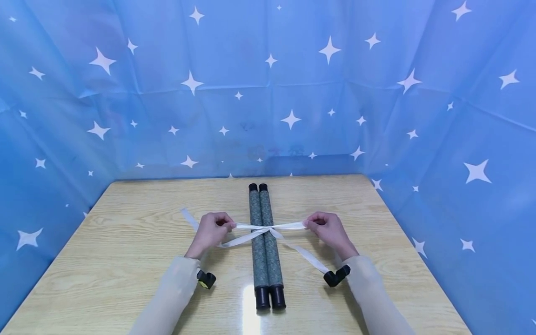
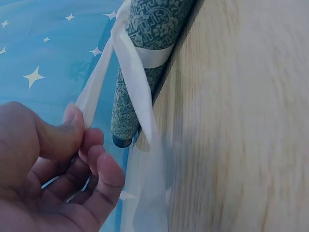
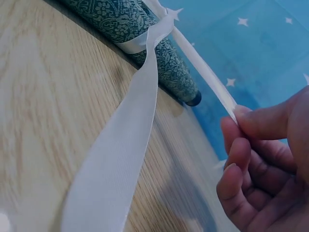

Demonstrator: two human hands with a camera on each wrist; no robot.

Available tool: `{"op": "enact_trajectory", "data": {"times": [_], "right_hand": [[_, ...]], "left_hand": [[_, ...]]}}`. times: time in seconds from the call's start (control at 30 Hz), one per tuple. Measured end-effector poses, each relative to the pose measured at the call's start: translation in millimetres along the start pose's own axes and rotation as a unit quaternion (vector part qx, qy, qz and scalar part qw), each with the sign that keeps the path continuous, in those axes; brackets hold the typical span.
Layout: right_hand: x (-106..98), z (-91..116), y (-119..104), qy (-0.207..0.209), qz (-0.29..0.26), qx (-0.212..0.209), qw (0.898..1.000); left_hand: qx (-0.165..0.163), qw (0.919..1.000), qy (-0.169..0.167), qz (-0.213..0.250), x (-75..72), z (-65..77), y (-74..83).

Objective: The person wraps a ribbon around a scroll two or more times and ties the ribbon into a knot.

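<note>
Two scrolls lie side by side on the table, a left one [image 1: 258, 256] and a right one [image 1: 273, 260], both in green patterned cloth with black end knobs. A white ribbon [image 1: 289, 226] wraps round both and crosses in a knot on top. On the left, my left hand [image 1: 212, 229] pinches one stretch of it between thumb and fingertips. Opposite, my right hand [image 1: 328, 229] pinches another, and both stretches run taut from the knot. Two more lengths hang slack below the hands; the right-hand slack ribbon [image 3: 113, 140] looks broad and flat in the right wrist view.
The wooden table [image 1: 138, 260] extends on both sides of the scrolls. Behind and beside it hangs a blue curtain [image 1: 234, 116] with white stars. Small black wrist cameras, left [image 1: 206, 279] and right [image 1: 336, 276], sit at the light sleeves. A bright reflection shows near the front.
</note>
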State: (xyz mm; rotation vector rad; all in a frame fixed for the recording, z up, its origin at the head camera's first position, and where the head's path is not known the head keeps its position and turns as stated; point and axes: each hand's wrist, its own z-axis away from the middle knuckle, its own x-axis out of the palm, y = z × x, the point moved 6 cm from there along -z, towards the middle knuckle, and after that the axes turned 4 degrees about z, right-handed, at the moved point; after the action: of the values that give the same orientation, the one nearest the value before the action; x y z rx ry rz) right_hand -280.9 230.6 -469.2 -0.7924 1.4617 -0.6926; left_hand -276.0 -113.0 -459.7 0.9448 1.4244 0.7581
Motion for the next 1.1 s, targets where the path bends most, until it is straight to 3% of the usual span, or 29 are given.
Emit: {"op": "enact_trajectory", "data": {"times": [0.27,0.5,0.7,0.87,0.97,1.1], "right_hand": [[3,0,6,-0.003,-0.014,0.032,0.999],[7,0,6,-0.011,-0.014,0.027,0.999],[6,3,13,-0.064,-0.025,0.033,0.997],[1,0,18,-0.127,-0.050,0.033,0.990],[-1,-6,16,-0.138,-0.067,0.032,0.988],[4,-19,9,-0.123,-0.085,0.034,0.988]], "left_hand": [[-0.054,0.9981,0.029,-0.002,2.2,1.0,-11.2],[-0.079,0.9951,0.059,0.012,2.8,5.7,-19.9],[-0.081,0.9956,0.046,0.012,7.0,8.4,-21.7],[-0.079,0.9932,0.000,0.085,11.1,7.9,-18.6],[-0.082,0.9874,-0.019,0.134,10.4,5.0,-17.6],[-0.084,0.9868,-0.023,0.136,7.1,-2.7,-18.5]]}}
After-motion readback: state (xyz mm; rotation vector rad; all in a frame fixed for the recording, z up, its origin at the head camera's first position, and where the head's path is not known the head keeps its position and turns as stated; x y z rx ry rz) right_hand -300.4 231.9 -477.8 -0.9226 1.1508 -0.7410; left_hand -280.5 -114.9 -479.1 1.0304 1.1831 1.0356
